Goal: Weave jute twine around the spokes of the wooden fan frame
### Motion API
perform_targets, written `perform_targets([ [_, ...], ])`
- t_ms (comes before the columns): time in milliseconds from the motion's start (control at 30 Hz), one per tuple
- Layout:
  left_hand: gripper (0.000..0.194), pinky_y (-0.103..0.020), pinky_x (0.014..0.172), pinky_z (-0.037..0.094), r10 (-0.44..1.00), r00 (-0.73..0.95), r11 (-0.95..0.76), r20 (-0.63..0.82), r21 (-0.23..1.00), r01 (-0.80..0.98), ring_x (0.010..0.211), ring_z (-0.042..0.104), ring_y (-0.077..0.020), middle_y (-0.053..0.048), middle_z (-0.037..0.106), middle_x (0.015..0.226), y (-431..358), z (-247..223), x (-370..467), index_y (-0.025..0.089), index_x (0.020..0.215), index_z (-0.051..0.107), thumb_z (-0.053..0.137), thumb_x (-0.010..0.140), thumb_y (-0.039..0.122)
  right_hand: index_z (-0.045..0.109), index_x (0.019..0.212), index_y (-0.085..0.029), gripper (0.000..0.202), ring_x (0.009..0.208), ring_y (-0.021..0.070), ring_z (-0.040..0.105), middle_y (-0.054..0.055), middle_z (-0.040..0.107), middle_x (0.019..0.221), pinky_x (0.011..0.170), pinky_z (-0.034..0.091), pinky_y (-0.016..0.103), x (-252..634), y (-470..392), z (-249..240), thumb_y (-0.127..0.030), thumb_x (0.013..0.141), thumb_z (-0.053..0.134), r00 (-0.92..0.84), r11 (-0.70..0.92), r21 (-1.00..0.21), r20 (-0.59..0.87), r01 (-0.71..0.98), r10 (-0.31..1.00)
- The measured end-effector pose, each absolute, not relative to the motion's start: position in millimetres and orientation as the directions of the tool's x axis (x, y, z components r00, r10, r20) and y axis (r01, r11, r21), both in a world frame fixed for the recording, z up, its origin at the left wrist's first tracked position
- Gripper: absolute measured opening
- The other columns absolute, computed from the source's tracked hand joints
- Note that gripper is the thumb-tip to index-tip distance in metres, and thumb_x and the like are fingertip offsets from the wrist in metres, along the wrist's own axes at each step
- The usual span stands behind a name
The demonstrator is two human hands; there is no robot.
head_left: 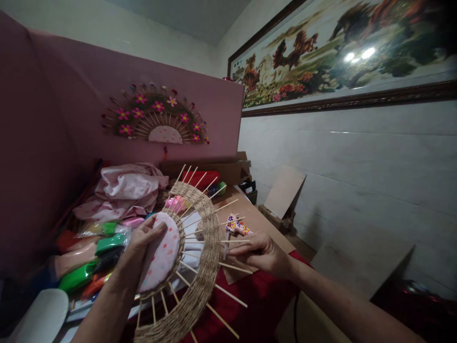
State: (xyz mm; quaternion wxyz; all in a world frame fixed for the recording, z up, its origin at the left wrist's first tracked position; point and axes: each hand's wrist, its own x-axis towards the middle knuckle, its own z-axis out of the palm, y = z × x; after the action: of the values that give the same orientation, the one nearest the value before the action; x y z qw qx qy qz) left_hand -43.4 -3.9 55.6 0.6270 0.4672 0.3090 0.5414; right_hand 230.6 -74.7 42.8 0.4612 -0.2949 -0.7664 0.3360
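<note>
A half-round fan frame made of thin wooden sticks with a wide band of woven twine stands tilted before me. Its inner half disc is covered in pale cloth with red spots. My left hand grips this disc at its straight edge, thumb on the cloth face. At the outer rim, my right hand is closed in a pinch beside the stick ends. A small pale, narrow piece shows at its fingertips; what it is, I cannot make out. Just beyond lies a bit of flower-patterned cloth.
Bags of coloured soft material and crumpled spotted cloth lie on the left. A finished fan with pink flowers hangs on the pink panel. Cardboard and red cloth cover the table. A white chair back is lower left.
</note>
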Motion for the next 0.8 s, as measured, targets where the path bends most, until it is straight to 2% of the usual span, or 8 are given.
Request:
perform_targets([
  [200,0.036,-0.023,0.045,0.05,0.975,0.202,-0.001,0.092,0.911,-0.413,0.049,0.061,-0.0146,0.001,0.064,0.067,-7,59,-42,0.018,0.092,0.054,0.071,0.06,0.018,0.07,0.092,-0.022,0.022,0.079,0.0173,0.065,0.006,0.071,0.087,0.073,0.05,0.03,224,-73,32,-0.017,0.073,0.062,-0.317,0.525,-0.831,0.456,0.184,0.832],
  [400,0.036,-0.02,0.043,0.048,0.984,0.15,-0.027,0.093,0.918,-0.395,0.046,0.059,-0.0124,0.002,0.063,0.065,-4,57,-43,0.019,0.09,0.054,0.072,0.059,0.019,0.07,0.095,-0.019,0.021,0.067,0.0139,0.061,0.005,0.069,0.073,0.064,0.047,0.026,221,-74,30,-0.021,0.076,0.061,-0.35,0.608,-0.763,0.52,0.22,0.779],
  [467,0.037,-0.019,0.042,0.047,0.989,0.123,-0.032,0.087,0.92,-0.39,0.044,0.058,-0.0114,0.004,0.062,0.062,-1,57,-45,0.019,0.09,0.054,0.073,0.058,0.019,0.07,0.093,-0.019,0.02,0.068,0.0143,0.061,0.006,0.07,0.075,0.063,0.048,0.026,224,-76,33,-0.02,0.075,0.062,-0.32,0.589,-0.776,0.512,0.226,0.797],
  [667,0.038,-0.017,0.039,0.045,0.993,0.104,-0.005,0.052,0.915,-0.404,0.042,0.057,-0.0105,0.005,0.061,0.06,5,54,-49,0.018,0.089,0.054,0.073,0.056,0.017,0.07,0.092,-0.021,0.019,0.082,0.0178,0.065,0.007,0.071,0.089,0.074,0.05,0.03,237,-80,46,-0.024,0.075,0.063,-0.254,0.547,-0.808,0.494,0.218,0.832],
  [800,0.038,-0.019,0.039,0.046,0.994,0.083,-0.04,0.076,0.925,-0.378,0.044,0.058,-0.0121,0.004,0.062,0.061,8,51,-51,0.018,0.09,0.056,0.073,0.056,0.018,0.07,0.09,-0.019,0.018,0.077,0.0164,0.064,0.007,0.07,0.085,0.069,0.05,0.027,245,-85,59,-0.027,0.079,0.058,-0.249,0.543,-0.787,0.486,0.293,0.838],
])
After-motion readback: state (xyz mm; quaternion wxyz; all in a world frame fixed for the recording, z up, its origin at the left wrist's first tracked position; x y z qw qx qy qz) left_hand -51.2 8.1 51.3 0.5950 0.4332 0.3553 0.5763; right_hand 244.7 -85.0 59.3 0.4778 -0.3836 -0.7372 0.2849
